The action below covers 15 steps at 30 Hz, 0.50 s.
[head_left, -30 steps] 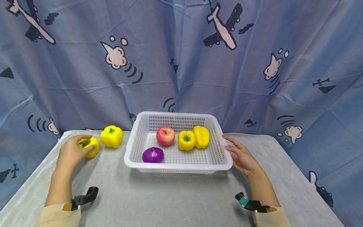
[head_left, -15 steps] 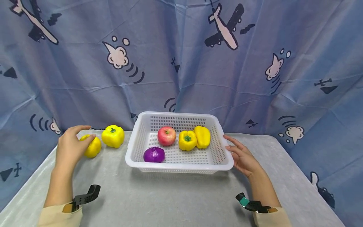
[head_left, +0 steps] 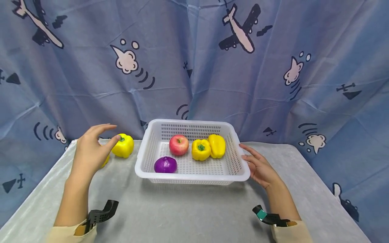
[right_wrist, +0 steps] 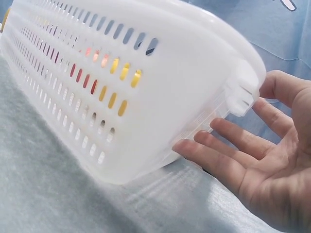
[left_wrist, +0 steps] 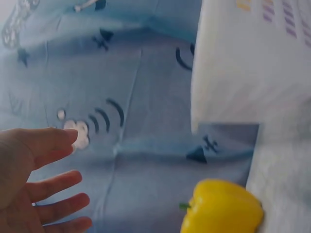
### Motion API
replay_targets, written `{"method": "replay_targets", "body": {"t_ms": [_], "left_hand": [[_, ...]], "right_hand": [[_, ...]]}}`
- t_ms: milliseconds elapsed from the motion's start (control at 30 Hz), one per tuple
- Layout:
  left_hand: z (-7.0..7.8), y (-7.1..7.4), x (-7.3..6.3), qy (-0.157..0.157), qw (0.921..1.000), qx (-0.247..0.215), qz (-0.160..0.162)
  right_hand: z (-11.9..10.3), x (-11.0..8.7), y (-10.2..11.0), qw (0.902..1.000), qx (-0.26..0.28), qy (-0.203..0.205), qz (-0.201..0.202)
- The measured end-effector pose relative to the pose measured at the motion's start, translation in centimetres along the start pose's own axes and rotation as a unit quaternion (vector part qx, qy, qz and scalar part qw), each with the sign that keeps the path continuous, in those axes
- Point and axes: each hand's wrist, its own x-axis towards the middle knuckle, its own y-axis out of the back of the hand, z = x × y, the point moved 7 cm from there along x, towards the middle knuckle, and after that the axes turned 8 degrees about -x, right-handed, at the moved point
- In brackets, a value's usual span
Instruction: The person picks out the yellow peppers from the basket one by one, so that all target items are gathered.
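Note:
My left hand [head_left: 91, 148] hovers with fingers spread over the left of the table, holding nothing. Behind it a yellow bell pepper [head_left: 105, 162] is mostly hidden. Another yellow bell pepper [head_left: 124, 147] stands just right of the thumb; in the left wrist view a bell pepper [left_wrist: 221, 208] lies apart from the fingers. My right hand [head_left: 258, 166] touches the right end of a white plastic basket [head_left: 194, 178], its fingers extended along the side wall [right_wrist: 165, 104]. Inside are a red apple [head_left: 178, 145], a purple onion [head_left: 165, 165] and two yellow bell peppers [head_left: 201, 150].
A pale grey cloth covers the table [head_left: 188, 212]. Close behind its far edge hangs a blue curtain [head_left: 170, 67] printed with airplanes. Each wrist carries a black camera mount [head_left: 103, 213].
My left hand has let go of the leftmost bell pepper, risen and shifted right toward the other one. The right hand stays at the basket.

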Motion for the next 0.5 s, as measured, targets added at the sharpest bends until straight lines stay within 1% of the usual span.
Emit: {"method": "replay_targets", "body": {"t_ms": [133,233,367,500], "left_hand": [[1.8,-0.8,-0.2,-0.02,0.9997,-0.008,-0.015],[3.0,-1.1,-0.1,-0.033,0.9992,-0.011,-0.018],[4.3,-1.6,0.3,-0.054,0.9981,-0.019,-0.022],[5.4,-2.6,0.9,-0.075,0.9966,-0.019,-0.028]], "right_hand": [[0.0,-0.1,-0.1,1.0,0.005,-0.001,0.001],[0.0,-0.1,-0.2,1.0,0.009,0.0,-0.001],[0.0,-0.1,-0.2,1.0,0.008,-0.001,0.001],[-0.1,-0.1,-0.2,1.0,0.003,-0.001,0.004]]}}
